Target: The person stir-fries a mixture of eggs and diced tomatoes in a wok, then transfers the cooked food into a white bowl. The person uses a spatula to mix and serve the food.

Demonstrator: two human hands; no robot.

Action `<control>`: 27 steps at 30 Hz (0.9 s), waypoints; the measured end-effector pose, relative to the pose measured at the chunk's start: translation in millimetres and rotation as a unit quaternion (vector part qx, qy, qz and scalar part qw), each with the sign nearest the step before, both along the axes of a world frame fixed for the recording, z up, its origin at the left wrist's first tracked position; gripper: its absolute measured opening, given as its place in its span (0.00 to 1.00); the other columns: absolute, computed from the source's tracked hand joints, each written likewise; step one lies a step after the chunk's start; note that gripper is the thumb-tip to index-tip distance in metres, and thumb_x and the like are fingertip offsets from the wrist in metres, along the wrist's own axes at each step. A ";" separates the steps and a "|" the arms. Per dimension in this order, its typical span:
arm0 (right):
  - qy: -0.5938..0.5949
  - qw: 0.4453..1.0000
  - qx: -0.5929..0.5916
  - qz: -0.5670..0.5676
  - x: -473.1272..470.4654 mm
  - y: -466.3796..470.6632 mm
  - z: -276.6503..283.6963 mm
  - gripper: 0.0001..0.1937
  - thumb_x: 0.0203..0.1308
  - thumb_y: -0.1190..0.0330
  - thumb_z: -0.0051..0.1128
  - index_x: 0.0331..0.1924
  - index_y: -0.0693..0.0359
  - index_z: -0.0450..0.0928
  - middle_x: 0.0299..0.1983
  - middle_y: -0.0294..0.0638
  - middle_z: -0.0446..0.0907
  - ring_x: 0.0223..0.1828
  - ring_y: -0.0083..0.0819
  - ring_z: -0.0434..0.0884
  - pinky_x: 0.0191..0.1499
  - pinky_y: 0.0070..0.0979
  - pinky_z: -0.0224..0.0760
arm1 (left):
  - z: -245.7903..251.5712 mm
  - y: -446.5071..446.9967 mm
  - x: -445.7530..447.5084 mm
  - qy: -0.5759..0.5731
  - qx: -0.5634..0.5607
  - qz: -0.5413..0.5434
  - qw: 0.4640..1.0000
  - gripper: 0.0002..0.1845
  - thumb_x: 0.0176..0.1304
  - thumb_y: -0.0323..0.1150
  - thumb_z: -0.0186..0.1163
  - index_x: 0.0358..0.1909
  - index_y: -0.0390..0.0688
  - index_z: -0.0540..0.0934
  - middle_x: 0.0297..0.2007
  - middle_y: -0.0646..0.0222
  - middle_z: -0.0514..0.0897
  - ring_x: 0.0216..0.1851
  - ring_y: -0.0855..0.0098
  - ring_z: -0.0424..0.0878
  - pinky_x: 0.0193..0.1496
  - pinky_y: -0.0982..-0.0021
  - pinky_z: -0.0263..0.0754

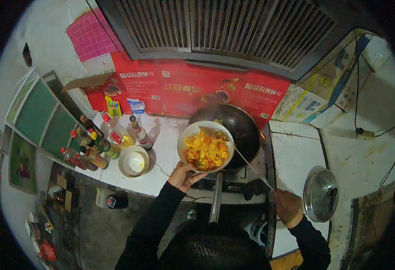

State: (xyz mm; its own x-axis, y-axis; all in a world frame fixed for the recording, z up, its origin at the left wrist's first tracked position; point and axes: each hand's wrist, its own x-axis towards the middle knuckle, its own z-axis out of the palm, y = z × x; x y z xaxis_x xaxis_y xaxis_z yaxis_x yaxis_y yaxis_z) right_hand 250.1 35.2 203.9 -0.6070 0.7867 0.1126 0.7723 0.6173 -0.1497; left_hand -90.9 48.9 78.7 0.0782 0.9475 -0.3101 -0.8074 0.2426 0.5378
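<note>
My left hand point(184, 177) grips a white bowl point(181, 141) by its near left rim. Cooked egg with tomato pieces point(205, 150) fills the bowl, which is held over the near left part of a dark wok point(246, 126). A little food shows in the wok behind the bowl. In my right hand point(288, 206) is the thin metal handle of a cooking utensil point(253, 168); its far end reaches the bowl's right rim, and its head cannot be made out. The wok's long handle point(216, 199) points towards my body.
Two stacked bowls point(133, 162) and several sauce bottles point(96, 145) stand on the white counter point(165, 135) to the left. A glass pot lid point(320, 194) lies at right. Flame point(262, 135) shows beside the wok. A range hood point(217, 30) hangs above red cardboard point(184, 87).
</note>
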 end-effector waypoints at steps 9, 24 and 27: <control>0.191 0.977 -0.063 -0.068 9.4 -7.9 -23.4 0.09 0.61 0.71 0.50 0.33 0.69 0.77 0.19 0.43 0.74 0.19 0.35 0.75 0.23 0.30 0.66 | -1.5 -13.6 -5.6 0.017 -0.037 0.034 0.999 0.31 0.54 0.19 0.50 0.62 0.37 0.57 0.58 0.54 0.67 0.56 0.56 0.72 0.53 0.58 0.77; 0.523 0.588 -0.552 -0.277 11.1 -5.2 -62.5 0.14 0.64 0.57 0.50 0.35 0.61 0.70 0.14 0.28 0.60 0.14 0.16 0.59 0.16 0.17 0.48 | -139.2 -124.7 -74.0 0.042 -0.119 0.172 0.977 0.35 0.51 0.28 0.59 0.62 0.42 0.57 0.57 0.58 0.67 0.55 0.59 0.72 0.47 0.63 0.81; 0.548 0.566 -0.560 -0.256 8.1 -0.5 -66.3 0.13 0.65 0.57 0.49 0.35 0.59 0.69 0.16 0.29 0.62 0.14 0.16 0.58 0.15 0.16 0.46 | -176.4 -128.3 -83.2 0.038 -0.065 0.086 0.993 0.36 0.50 0.32 0.61 0.62 0.43 0.59 0.54 0.57 0.71 0.53 0.59 0.73 0.43 0.66 0.81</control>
